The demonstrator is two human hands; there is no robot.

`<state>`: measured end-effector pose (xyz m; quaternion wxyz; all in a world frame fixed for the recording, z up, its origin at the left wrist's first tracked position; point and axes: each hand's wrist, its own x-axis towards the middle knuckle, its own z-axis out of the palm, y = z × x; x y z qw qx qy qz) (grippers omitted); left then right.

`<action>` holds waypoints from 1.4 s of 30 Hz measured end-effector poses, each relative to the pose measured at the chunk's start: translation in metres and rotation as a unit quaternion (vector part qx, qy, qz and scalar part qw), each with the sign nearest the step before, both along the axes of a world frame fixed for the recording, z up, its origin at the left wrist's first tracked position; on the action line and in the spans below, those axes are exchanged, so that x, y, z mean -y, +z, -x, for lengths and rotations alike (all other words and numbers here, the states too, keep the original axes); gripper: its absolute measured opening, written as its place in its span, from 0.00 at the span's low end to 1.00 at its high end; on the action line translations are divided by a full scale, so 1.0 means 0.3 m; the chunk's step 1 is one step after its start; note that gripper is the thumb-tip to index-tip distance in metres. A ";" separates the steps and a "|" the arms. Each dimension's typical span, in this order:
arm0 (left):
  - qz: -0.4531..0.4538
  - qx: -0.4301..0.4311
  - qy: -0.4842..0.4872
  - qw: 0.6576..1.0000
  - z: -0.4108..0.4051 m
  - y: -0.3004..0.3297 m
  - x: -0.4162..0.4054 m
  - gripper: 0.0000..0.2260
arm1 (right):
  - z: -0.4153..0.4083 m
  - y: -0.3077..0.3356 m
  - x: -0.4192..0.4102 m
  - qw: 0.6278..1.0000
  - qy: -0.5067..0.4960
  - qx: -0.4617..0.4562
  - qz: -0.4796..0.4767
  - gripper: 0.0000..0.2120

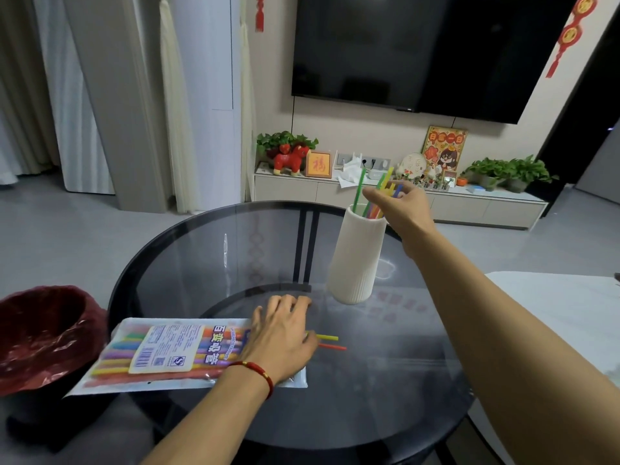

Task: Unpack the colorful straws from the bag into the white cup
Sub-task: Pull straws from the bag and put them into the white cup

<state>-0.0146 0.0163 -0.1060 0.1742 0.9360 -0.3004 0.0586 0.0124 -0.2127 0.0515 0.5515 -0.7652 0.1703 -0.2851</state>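
Observation:
A tall white ribbed cup (357, 260) stands on the round glass table (385, 380), right of centre. Several colorful straws (372, 196) stick up out of it. My right hand (401, 209) is above the cup's rim, fingers closed around the upper ends of some of those straws. The clear straw bag (161, 352) with a printed label lies flat at the table's left edge, still holding several straws. My left hand (280, 337) rests palm down on the bag's open right end. A yellow straw (327, 337) and a red straw (333, 347) poke out from under that hand.
A bin lined with a red plastic bag (43, 337) stands beside the table on the left. A white surface (570, 313) borders the table on the right. Behind are a low TV cabinet (402, 196) with plants and ornaments, and a wall-mounted TV.

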 end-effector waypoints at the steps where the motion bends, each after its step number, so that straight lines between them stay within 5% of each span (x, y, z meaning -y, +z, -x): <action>1: -0.006 -0.001 0.000 1.000 0.000 0.000 -0.001 0.23 | 0.013 0.000 -0.005 1.000 -0.008 0.012 0.018 0.28; 11: -0.175 -0.078 -0.070 0.979 -0.010 -0.003 -0.101 0.60 | 0.269 -0.136 -0.064 0.954 -0.139 0.178 0.196 0.07; 16: -0.200 -0.104 -0.075 0.971 -0.003 0.003 -0.141 0.60 | 0.350 -0.392 -0.108 0.977 0.016 -0.032 0.211 0.05; 19: -0.177 -0.058 -0.074 0.980 -0.003 0.032 -0.143 0.56 | 0.364 -0.487 -0.129 0.946 0.109 -0.186 0.241 0.12; 21: -0.172 -0.021 -0.077 0.982 0.000 0.042 -0.141 0.53 | 0.364 -0.508 -0.144 0.930 0.126 -0.201 0.282 0.14; 26: -0.147 0.045 -0.080 0.985 0.024 0.077 -0.117 0.44 | 0.352 -0.541 -0.196 0.958 0.199 -0.192 0.074 0.18; 30: -0.190 0.163 -0.079 0.965 0.054 0.105 -0.076 0.39 | 0.340 -0.560 -0.280 0.935 0.235 -0.194 -0.180 0.18; 35: -0.288 0.227 -0.030 0.930 0.088 0.124 -0.043 0.42 | 0.322 -0.556 -0.333 0.910 0.241 -0.191 -0.278 0.16; 42: -0.308 0.198 -0.014 0.930 0.082 0.104 -0.070 0.45 | 0.324 -0.565 -0.305 0.902 0.251 -0.168 -0.310 0.10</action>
